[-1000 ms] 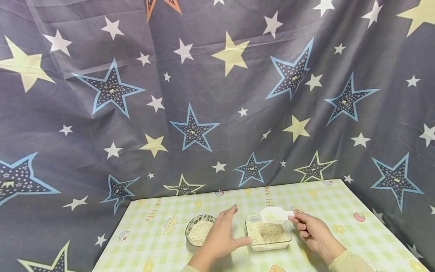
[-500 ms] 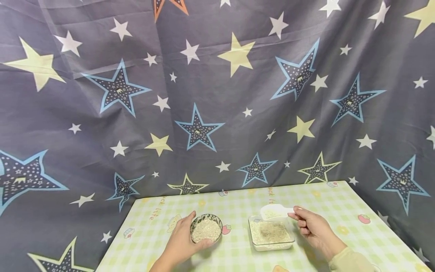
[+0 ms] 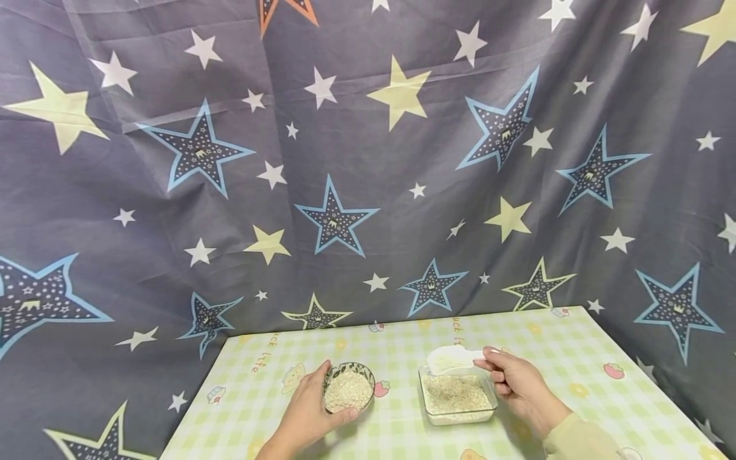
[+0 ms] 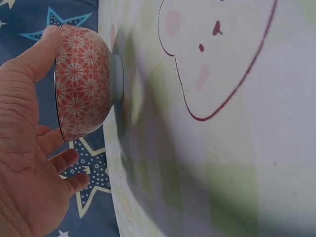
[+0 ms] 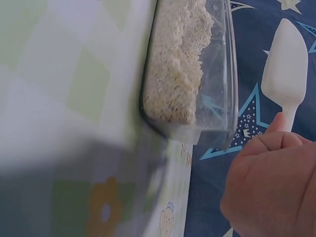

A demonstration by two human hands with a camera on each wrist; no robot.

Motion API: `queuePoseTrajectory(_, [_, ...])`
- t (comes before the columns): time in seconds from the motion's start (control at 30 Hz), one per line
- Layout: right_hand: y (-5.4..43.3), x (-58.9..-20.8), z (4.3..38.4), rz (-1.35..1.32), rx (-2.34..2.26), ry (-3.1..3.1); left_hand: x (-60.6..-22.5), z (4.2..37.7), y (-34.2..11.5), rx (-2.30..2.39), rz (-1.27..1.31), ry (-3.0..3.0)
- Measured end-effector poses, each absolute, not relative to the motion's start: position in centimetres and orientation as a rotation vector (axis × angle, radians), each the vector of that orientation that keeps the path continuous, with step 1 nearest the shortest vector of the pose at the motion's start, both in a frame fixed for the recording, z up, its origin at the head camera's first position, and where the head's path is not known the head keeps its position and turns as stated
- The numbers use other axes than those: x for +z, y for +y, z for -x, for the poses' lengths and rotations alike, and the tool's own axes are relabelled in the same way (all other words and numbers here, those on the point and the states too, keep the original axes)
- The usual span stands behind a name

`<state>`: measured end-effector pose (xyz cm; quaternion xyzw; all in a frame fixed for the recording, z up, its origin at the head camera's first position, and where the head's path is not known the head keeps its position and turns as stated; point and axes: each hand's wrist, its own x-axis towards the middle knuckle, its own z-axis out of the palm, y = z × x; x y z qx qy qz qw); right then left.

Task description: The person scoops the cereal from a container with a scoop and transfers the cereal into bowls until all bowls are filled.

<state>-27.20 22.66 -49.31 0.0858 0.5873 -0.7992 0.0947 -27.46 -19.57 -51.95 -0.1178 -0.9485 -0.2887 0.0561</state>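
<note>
My left hand (image 3: 307, 402) grips a small round bowl (image 4: 84, 81) by its side, thumb at the rim and fingers beneath the far side. The bowl has a red flower pattern outside and holds pale flakes like oats (image 3: 347, 391). Whether its foot touches the table I cannot tell. My right hand (image 3: 520, 383) pinches the handle of a white scoop (image 3: 451, 360). That scoop is held level above the back edge of a clear rectangular glass container (image 5: 217, 89), which is partly filled with similar flakes (image 5: 177, 64). The right wrist view shows the scoop's underside, apart from the container.
A green-and-white checked tablecloth (image 3: 397, 345) with cartoon prints covers the table. Directly behind the table hangs a dark curtain (image 3: 368, 160) with stars. A strip of cloth separates the bowl and the glass container.
My left hand has gone from between the two vessels to the bowl's left side and taken hold of it. The scoop has shifted slightly left over the glass container.
</note>
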Motion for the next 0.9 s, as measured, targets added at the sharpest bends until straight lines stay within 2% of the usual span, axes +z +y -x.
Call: queuePoseTrajectory(0.9, [15.6, -47.7, 28.5, -0.201, -2.356, 1.791, -51.4, 27.8, -19.4, -1.074, 0.284, -2.923])
